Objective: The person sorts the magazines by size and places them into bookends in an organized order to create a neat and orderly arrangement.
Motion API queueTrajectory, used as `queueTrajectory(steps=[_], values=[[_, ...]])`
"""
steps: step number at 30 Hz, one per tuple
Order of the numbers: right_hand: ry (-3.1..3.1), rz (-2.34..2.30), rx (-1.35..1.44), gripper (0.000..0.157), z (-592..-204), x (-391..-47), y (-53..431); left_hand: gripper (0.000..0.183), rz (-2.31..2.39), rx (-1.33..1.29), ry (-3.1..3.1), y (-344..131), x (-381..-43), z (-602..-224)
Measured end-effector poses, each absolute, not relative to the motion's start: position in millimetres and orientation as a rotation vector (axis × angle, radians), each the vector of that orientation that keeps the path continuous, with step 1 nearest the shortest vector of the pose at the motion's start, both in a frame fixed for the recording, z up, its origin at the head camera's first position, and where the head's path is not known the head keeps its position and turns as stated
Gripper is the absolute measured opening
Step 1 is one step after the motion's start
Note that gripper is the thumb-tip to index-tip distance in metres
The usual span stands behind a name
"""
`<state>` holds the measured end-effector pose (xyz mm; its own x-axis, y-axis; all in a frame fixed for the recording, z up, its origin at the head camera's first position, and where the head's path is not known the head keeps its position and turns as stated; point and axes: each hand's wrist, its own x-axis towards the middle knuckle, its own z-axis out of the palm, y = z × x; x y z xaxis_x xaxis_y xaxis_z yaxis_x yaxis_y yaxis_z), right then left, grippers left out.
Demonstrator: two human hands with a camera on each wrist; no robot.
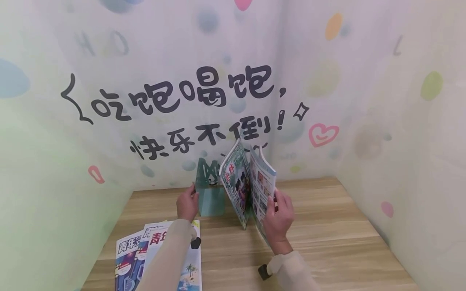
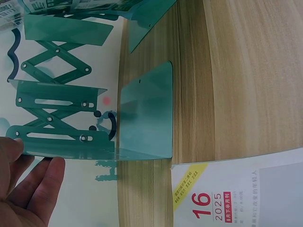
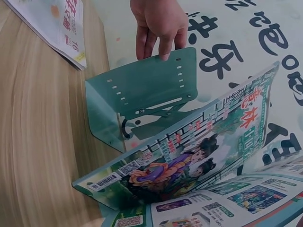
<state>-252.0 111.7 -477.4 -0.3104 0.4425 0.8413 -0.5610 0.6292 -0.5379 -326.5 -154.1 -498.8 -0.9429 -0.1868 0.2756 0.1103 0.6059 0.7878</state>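
Observation:
A green metal expandable bookend [image 1: 212, 201] with crossed scissor links stands against the back wall. My left hand [image 1: 187, 204] pinches the edge of its left end plate, thumb on one side and fingers on the other in the left wrist view. To the right, a magazine with an illustrated cover [image 3: 175, 165] stands upright and tilted at the bookend, hiding part of the links. My right hand [image 1: 279, 214] grips a second magazine [image 1: 263, 178] by its near right edge. Its page of small pictures faces the illustrated cover, and the two spread apart in a V.
Several magazines lie overlapping at the table's front left, a dark blue one [image 1: 129, 258] and a pale one [image 1: 189, 258] under my left forearm. The wooden table [image 1: 320, 226] meets a printed fabric wall [image 1: 182, 40] at the back and sides.

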Motion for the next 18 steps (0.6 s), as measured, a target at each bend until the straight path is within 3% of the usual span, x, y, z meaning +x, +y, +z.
queueTrajectory(steps=[18], values=[[-1.651,1.000,0.095,0.023,-502,-266,102,0.039,-1.234,0.040,-2.498,-156,-330,-505]])
